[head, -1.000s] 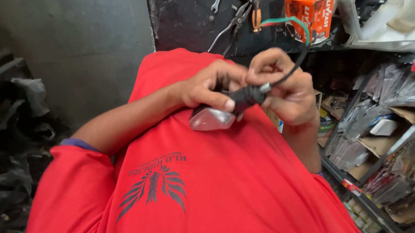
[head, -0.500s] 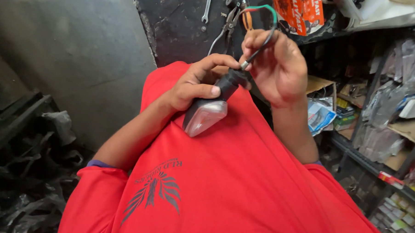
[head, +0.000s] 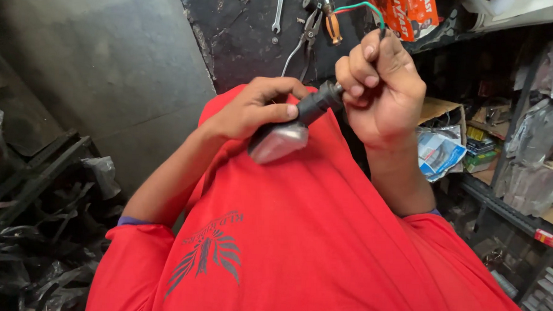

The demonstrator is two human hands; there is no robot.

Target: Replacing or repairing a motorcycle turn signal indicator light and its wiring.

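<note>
Here the left hand (head: pixel 253 109) grips a glossy indicator lamp (head: pixel 278 140); the right hand (head: pixel 383 85) pinches its rubbery stalk (head: pixel 318 105).

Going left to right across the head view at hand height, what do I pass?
Grey wall → left hand → grey-lensed lamp with black stem → right hand, pinching the stem's end, red and green wires rising from it → blue-and-white packet → shelf of bagged parts.
</note>
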